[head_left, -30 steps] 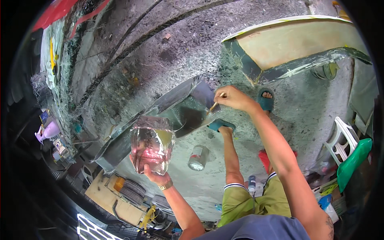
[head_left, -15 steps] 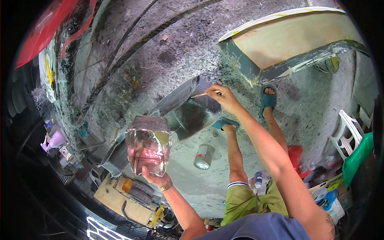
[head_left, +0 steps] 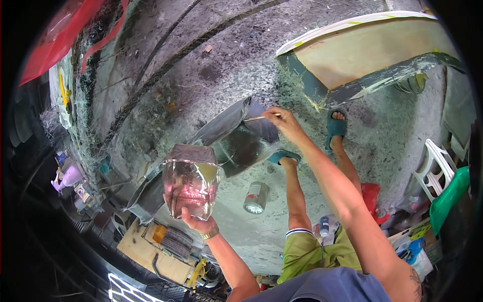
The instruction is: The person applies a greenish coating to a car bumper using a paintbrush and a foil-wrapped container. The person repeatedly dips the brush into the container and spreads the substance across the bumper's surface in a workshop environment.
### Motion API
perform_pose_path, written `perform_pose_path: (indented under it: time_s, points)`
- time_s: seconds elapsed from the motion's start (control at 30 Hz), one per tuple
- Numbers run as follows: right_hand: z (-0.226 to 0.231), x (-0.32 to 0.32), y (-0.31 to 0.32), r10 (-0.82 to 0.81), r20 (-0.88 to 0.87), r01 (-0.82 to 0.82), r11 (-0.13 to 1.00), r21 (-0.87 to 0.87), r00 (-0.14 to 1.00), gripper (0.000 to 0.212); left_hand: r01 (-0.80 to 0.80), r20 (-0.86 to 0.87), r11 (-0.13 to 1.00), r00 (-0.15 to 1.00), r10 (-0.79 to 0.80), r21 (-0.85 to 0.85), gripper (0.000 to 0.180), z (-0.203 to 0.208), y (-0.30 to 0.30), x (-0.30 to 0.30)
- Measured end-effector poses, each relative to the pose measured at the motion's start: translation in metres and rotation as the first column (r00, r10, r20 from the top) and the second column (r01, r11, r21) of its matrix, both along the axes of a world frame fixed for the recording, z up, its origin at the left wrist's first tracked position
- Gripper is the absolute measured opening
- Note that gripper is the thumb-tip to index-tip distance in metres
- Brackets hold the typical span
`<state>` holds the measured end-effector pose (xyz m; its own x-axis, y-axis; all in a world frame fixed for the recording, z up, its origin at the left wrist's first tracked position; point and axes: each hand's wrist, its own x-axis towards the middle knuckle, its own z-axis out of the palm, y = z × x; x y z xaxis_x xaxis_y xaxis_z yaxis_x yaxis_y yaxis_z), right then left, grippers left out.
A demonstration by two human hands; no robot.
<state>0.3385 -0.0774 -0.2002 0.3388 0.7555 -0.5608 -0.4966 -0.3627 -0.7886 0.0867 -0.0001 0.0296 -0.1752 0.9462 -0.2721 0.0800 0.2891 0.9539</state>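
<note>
My left hand point(head_left: 195, 220) holds up a cut clear plastic container point(head_left: 190, 181) with pinkish liquid in it. My right hand point(head_left: 285, 121) is stretched forward and grips a thin brush point(head_left: 257, 118), whose tip touches a long dark metal panel point(head_left: 236, 136) lying on the concrete floor. My two feet in teal sandals point(head_left: 335, 127) rest beside the panel's right end.
A small metal can point(head_left: 255, 197) stands on the floor below the panel. A large beige panel with masked edges point(head_left: 367, 53) lies at the upper right. A white plastic chair point(head_left: 436, 168), a red bag point(head_left: 371, 194) and a wooden board with tools point(head_left: 156, 246) lie around.
My right hand has moved up and left along the dark panel with the brush. The container in my left hand has stayed about where it was.
</note>
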Motion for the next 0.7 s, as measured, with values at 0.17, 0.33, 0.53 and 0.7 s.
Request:
perform_pose_path:
  time_s: [0.17, 0.33, 0.53, 0.7]
  points:
    - [0.004, 0.001, -0.012, -0.113, 0.086, 0.122, 0.987, -0.108, 0.99, 0.019, -0.003, -0.004, 1.0, 1.0, 0.003, -0.015, 0.065, -0.007, 0.003, -0.022]
    - [0.034, -0.003, 0.003, 0.007, 0.069, -0.004, 0.999, -0.039, 0.998, 0.016, -0.022, -0.035, 1.0, 0.999, 0.022, -0.011, 0.067, -0.005, 0.0, -0.022]
    - [0.021, 0.004, 0.012, 0.109, 0.113, -0.116, 0.991, 0.062, 0.988, 0.015, 0.002, -0.034, 1.0, 0.999, -0.003, -0.02, 0.069, 0.0, 0.0, -0.022]
    - [0.029, 0.008, 0.008, 0.12, 0.14, -0.133, 0.987, 0.086, 0.983, 0.019, -0.035, -0.029, 0.999, 0.999, 0.034, -0.031, 0.07, -0.005, -0.003, -0.029]
